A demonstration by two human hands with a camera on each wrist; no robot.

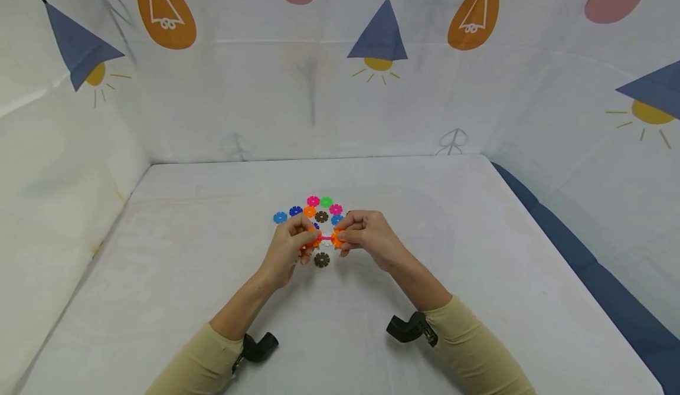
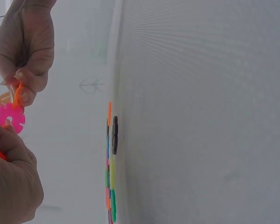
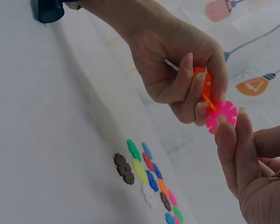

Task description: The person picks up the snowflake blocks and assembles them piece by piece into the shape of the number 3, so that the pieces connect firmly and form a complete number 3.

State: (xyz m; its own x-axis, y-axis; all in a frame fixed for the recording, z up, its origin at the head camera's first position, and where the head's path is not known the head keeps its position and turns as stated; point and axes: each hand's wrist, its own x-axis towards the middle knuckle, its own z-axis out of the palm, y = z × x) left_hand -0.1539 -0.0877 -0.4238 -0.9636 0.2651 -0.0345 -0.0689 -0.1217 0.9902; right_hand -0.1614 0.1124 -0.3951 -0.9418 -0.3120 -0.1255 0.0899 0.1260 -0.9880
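A pink notched disc (image 1: 326, 238) is held up between the two hands, joined to orange notched discs on either side. My left hand (image 1: 284, 250) pinches the orange discs (image 3: 206, 86) at the left end, which are partly covered by its fingers. At the other end my right hand (image 1: 373, 238) pinches an orange disc (image 2: 18, 95) between thumb and fingertips. In the right wrist view, the right fingertips touch or overlap the pink disc. A dark brown disc (image 1: 321, 260) lies on the table just below the hands.
Several loose notched discs lie beyond the hands on the white table (image 1: 212, 206), among them a green disc (image 1: 326, 202), a light blue disc (image 1: 280, 218) and a yellow disc (image 3: 140, 171). Patterned white cloth walls (image 1: 265, 105) stand behind and beside the table.
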